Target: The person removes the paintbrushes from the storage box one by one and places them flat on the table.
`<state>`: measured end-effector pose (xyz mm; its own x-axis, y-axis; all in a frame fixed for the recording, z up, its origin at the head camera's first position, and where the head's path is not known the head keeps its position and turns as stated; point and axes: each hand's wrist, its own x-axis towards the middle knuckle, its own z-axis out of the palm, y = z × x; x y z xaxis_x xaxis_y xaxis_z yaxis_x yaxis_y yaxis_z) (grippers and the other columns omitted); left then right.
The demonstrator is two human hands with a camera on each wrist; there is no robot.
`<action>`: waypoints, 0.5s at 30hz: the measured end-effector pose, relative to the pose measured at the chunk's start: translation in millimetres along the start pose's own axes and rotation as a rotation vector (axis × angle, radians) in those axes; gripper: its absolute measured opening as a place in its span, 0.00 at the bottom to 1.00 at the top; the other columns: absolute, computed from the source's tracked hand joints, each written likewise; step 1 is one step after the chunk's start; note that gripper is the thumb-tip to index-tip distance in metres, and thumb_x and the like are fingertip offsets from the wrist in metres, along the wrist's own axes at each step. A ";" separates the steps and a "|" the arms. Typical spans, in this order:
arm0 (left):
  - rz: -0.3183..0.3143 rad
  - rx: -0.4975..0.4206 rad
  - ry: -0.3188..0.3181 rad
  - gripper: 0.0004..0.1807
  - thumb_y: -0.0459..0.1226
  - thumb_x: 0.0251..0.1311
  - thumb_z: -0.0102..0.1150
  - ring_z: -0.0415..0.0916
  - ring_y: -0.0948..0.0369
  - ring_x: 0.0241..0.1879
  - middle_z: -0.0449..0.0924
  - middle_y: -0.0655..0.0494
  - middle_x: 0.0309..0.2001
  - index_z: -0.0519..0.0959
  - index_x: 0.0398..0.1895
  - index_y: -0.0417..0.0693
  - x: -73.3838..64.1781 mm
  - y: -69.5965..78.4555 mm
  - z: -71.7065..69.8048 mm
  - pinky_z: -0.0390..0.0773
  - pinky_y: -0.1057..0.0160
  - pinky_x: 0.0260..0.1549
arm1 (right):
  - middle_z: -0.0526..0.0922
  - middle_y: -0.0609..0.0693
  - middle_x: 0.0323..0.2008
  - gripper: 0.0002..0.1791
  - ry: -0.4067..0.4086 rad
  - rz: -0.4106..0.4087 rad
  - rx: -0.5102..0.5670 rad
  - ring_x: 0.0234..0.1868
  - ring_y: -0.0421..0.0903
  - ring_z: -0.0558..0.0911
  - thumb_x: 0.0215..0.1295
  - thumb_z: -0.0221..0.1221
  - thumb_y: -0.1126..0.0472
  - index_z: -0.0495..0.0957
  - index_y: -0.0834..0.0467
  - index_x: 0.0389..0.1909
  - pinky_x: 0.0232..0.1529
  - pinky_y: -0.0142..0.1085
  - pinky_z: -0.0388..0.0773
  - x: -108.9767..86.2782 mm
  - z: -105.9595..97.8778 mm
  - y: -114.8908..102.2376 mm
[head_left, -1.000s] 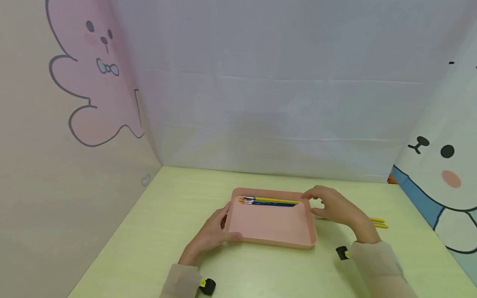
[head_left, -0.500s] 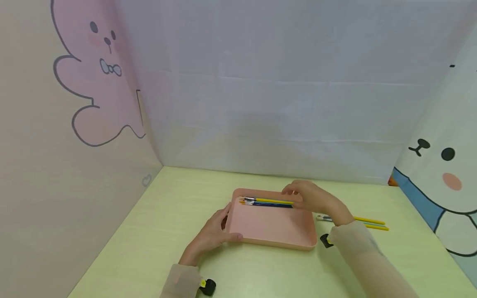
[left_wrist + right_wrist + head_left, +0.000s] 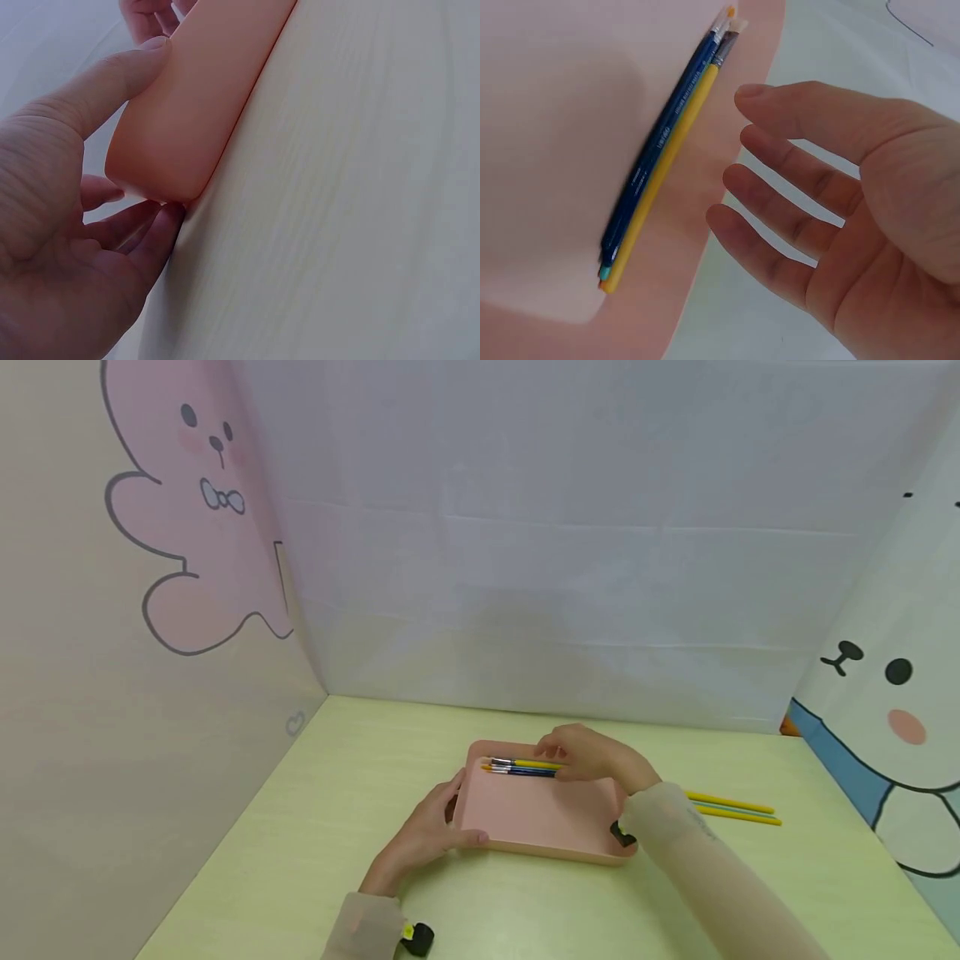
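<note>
A shallow pink tray [image 3: 540, 814] lies on the table. My left hand [image 3: 423, 827] holds its near left corner, thumb on the front wall [image 3: 180, 112] and fingers round the side in the left wrist view. Along the tray's far side lies a small bundle of paintbrushes, among them a yellow brush [image 3: 667, 161] and a dark blue brush [image 3: 658, 139], bristles to the left in the head view. My right hand [image 3: 600, 760] hovers over their handle ends, hiding them there. Its fingers are loosely bent and hold nothing, apart from the brushes in the right wrist view.
More paintbrushes with yellow and green handles [image 3: 738, 810] lie on the table right of the tray, partly behind my right sleeve [image 3: 690, 835]. A pale curtain [image 3: 555, 543] stands behind the table [image 3: 262, 860], and printed cartoon sheets [image 3: 217, 568] flank it.
My right hand has moved left from the tray's right edge to above the brushes inside it. My left hand and the tray have stayed in place.
</note>
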<state>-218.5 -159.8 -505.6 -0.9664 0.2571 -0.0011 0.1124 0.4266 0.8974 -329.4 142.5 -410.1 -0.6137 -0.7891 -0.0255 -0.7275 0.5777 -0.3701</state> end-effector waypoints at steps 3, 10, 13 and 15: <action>-0.004 -0.011 0.001 0.65 0.46 0.54 0.84 0.71 0.50 0.69 0.65 0.43 0.76 0.50 0.88 0.49 0.8 0.0 0.0 0.69 0.43 0.71 | 0.85 0.54 0.50 0.22 -0.027 0.033 0.010 0.51 0.52 0.84 0.64 0.69 0.72 0.84 0.62 0.60 0.56 0.46 0.82 7.7 4.6 -1.7; -0.004 -0.022 -0.001 0.64 0.46 0.54 0.84 0.70 0.49 0.71 0.64 0.43 0.76 0.50 0.87 0.49 0.4 0.7 -0.4 0.68 0.42 0.72 | 0.85 0.54 0.54 0.24 -0.088 0.116 0.035 0.53 0.52 0.82 0.66 0.70 0.71 0.83 0.60 0.63 0.59 0.49 0.80 19.0 11.8 -5.9; -0.002 -0.021 -0.001 0.64 0.46 0.54 0.84 0.71 0.49 0.70 0.65 0.42 0.76 0.50 0.87 0.49 0.1 0.6 -0.8 0.68 0.42 0.71 | 0.84 0.54 0.54 0.25 -0.112 0.133 0.007 0.52 0.50 0.81 0.67 0.70 0.70 0.83 0.59 0.64 0.58 0.47 0.80 22.2 13.9 -6.7; 0.001 -0.022 -0.003 0.64 0.45 0.54 0.84 0.71 0.49 0.70 0.64 0.42 0.76 0.50 0.87 0.48 0.2 0.1 -1.0 0.68 0.42 0.71 | 0.84 0.53 0.51 0.23 -0.123 0.135 -0.014 0.48 0.48 0.80 0.67 0.70 0.69 0.84 0.60 0.63 0.56 0.46 0.80 24.2 15.4 -6.9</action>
<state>-219.0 -160.6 -505.1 -0.9656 0.2601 -0.0011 0.1086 0.4069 0.9070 -334.5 116.2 -422.5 -0.6645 -0.7234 -0.1874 -0.6460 0.6822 -0.3426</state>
